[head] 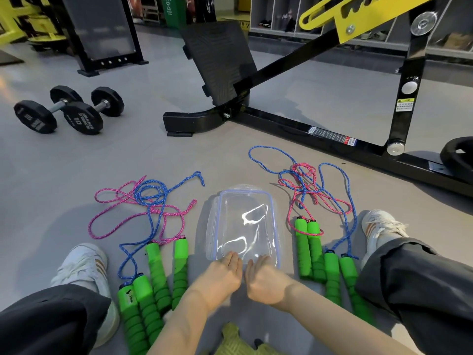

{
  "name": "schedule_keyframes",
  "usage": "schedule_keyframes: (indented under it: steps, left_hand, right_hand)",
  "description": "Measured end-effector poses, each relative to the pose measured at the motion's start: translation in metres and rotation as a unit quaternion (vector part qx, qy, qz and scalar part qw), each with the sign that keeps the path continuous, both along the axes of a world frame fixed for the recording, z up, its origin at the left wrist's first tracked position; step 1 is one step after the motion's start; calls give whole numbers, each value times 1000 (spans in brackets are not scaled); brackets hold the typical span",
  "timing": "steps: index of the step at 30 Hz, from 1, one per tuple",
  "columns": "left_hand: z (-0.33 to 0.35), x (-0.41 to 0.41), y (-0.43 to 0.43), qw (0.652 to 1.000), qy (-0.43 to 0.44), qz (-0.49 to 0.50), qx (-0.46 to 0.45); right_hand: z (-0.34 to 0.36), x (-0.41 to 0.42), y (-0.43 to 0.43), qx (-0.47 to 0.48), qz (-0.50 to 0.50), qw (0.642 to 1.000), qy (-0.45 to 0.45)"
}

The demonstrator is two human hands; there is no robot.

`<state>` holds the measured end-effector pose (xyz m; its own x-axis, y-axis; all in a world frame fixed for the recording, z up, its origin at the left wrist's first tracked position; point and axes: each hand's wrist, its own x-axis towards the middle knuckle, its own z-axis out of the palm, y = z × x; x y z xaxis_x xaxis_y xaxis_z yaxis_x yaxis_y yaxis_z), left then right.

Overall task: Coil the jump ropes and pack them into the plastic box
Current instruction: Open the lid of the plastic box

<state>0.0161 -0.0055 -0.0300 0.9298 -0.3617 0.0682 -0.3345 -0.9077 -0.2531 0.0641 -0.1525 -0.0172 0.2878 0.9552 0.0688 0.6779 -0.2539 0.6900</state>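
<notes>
Your left hand (pixel 225 275) and right hand (pixel 266 280), fingers straight, touch the plastic box (pixel 243 192) at its near rim; jump ropes (pixel 154 267) lie tangled outside it, left and right.

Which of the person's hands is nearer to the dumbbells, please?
Left. The left hand rests at the near edge of the box, with the dumbbells far ahead to its left; the right hand lies beside it, farther to the right.

two black dumbbells (pixel 79 116) far left | black-yellow machine frame (pixel 320 135) behind | green bin (pixel 174 10) far back
</notes>
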Motion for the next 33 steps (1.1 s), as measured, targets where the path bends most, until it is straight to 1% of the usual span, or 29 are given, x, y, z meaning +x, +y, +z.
schedule_keyframes:
  steps: [2, 4, 6, 8, 9, 10, 11, 12, 14, 15, 16, 18, 19, 21, 22, 24, 26, 28, 29, 30, 31, 33]
  left_hand:
    - [-2, 1, 0, 1000, 1, 8, 25]
    - [-6, 3, -1, 999, -11, 13, 45]
    - [-8, 4, -2, 998, -8, 11, 56]
    - [-6, 3, -5, 996, 12, 12, 85]
    - [-9, 4, -5, 996, 12, 2, 90]
    - [-15, 5, -3, 996, 36, 0, 87]
    - [-21, 7, -1, 995, 68, -1, 74]
    - [-27, 7, 0, 995, 88, 6, 47]
    - [-12, 6, -7, 994, 101, 11, 32]
    - [0, 6, -9, 994, 108, -8, 33]
    - [11, 5, -11, 994, 107, -19, 15]
    - [18, 3, -9, 996, 76, 2, -37]
    - [15, 1, -5, 996, 53, -4, -75]
    - [9, -9, 4, 988, 89, 26, -121]
    - [1, -13, 11, 986, 92, 50, -132]
    - [-8, -23, 12, 980, 77, 101, -151]
    - [-9, -26, 5, 970, 102, 133, -176]
    - [-11, -24, -8, 967, 106, 125, -195]
    - [-12, -22, -16, 966, 88, 120, -213]
    - [-11, -21, -23, 964, 68, 115, -229]
    - [-12, -20, -30, 963, 41, 103, -247]
    - [-11, -17, -40, 958, -3, 85, -275]
  right_hand:
    - [-7, 0, 5, -12, -36, 999, -3]
    - [-11, -1, 7, -12, -50, 999, 0]
    - [-7, -3, 8, -46, -82, 995, 32]
    - [-11, -4, 7, -54, -67, 996, 12]
    - [-16, -2, 7, -49, -62, 997, 1]
    - [-24, 0, 7, -29, -50, 998, -9]
    - [-24, 0, 6, -10, -54, 998, -8]
    - [-20, -2, 4, -10, -68, 998, 13]
    - [2, -5, 2, -46, -86, 993, 72]
    - [8, -4, 1, -72, -82, 989, 99]
    - [15, -4, -2, -86, -84, 987, 111]
    - [18, -4, -8, -107, -83, 983, 123]
    - [14, -3, -11, -114, -77, 985, 109]
    - [2, 2, -20, -142, -77, 981, 106]
    - [-2, 8, -26, -129, -81, 982, 116]
    - [4, 26, -39, -77, -95, 979, 163]
    - [18, 39, -53, -42, -133, 969, 205]
    - [26, 44, -62, 16, -151, 964, 217]
    - [29, 42, -61, 51, -176, 956, 228]
    - [29, 40, -55, 91, -207, 946, 231]
    - [26, 39, -48, 127, -254, 928, 242]
    - [23, 35, -32, 195, -333, 878, 283]
